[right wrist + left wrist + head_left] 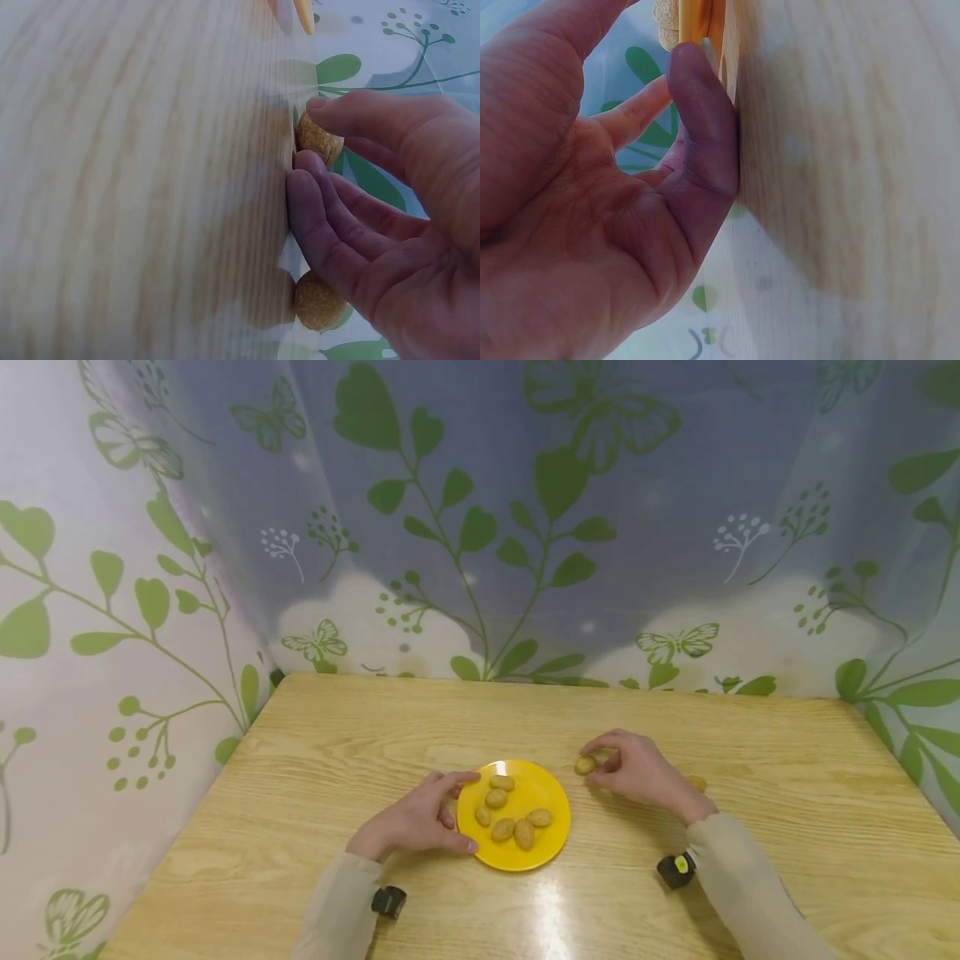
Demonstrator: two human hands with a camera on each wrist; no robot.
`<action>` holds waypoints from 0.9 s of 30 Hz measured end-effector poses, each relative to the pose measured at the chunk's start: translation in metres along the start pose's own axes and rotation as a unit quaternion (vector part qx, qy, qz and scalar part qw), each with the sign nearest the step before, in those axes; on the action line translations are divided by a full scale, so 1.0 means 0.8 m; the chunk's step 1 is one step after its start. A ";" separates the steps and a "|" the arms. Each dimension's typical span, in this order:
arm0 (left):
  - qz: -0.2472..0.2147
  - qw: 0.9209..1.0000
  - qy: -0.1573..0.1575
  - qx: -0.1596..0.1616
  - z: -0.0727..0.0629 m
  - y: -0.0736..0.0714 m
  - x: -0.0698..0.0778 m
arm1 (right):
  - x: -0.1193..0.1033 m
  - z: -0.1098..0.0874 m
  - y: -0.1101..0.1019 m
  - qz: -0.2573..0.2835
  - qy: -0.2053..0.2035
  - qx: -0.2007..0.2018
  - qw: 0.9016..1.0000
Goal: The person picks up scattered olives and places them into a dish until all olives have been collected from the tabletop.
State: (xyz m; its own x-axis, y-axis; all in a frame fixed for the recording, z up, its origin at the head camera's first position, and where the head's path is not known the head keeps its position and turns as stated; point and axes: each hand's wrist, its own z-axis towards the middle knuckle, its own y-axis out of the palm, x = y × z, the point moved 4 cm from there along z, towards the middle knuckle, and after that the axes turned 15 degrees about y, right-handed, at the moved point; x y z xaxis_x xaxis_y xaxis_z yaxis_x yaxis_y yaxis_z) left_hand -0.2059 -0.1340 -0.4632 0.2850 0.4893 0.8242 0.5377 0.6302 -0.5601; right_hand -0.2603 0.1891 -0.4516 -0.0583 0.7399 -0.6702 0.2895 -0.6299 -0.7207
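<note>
A yellow plate (551,852) on the table carries several tan walnuts (524,834) with rough, veined shells. My left hand (420,814) holds the plate at its left side, thumb and index finger spread along the rim; in the left wrist view a bent finger (705,127) reaches up to the plate's edge. To the right of the plate, my right hand (637,770) pinches a single walnut (585,765) between thumb and fingers, low over the wood. The right wrist view shows this walnut (321,141) partly covered by the fingertips.
Another walnut (697,782) lies on the table just behind my right wrist. A dark wrist device sits on each arm, left (389,902) and right (677,869). Curtains (480,568) with green leaves and butterflies hang at the table's back edge and left side.
</note>
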 end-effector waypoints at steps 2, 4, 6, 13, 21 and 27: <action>0.000 1.000 0.000 -0.001 0.000 0.000 0.001 | 0.000 0.001 0.000 0.003 0.002 -0.004 1.000; -0.001 1.000 -0.001 0.000 0.000 0.000 0.001 | 0.000 0.002 0.001 0.006 0.003 -0.009 1.000; -0.003 1.000 0.001 0.001 0.000 0.001 0.000 | 0.000 0.002 0.001 0.009 0.005 -0.015 1.000; 0.005 1.000 0.010 0.004 0.000 0.002 -0.002 | 0.001 0.002 0.002 0.013 0.011 -0.027 0.999; 0.007 1.000 0.012 -0.001 0.000 0.001 -0.003 | 0.003 0.001 0.003 -0.003 0.008 -0.010 1.000; 0.007 1.000 0.010 -0.001 -0.001 0.000 -0.003 | 0.004 -0.002 0.004 -0.002 -0.001 -0.001 1.000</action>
State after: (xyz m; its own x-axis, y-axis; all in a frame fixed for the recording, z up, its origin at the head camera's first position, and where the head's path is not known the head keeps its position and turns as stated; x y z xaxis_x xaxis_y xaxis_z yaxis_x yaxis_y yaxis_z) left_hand -0.2063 -0.1356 -0.4650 0.3092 0.4858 0.8175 0.5352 0.6217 -0.5719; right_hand -0.2579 0.1900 -0.4556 -0.0613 0.7415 -0.6682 0.2920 -0.6268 -0.7224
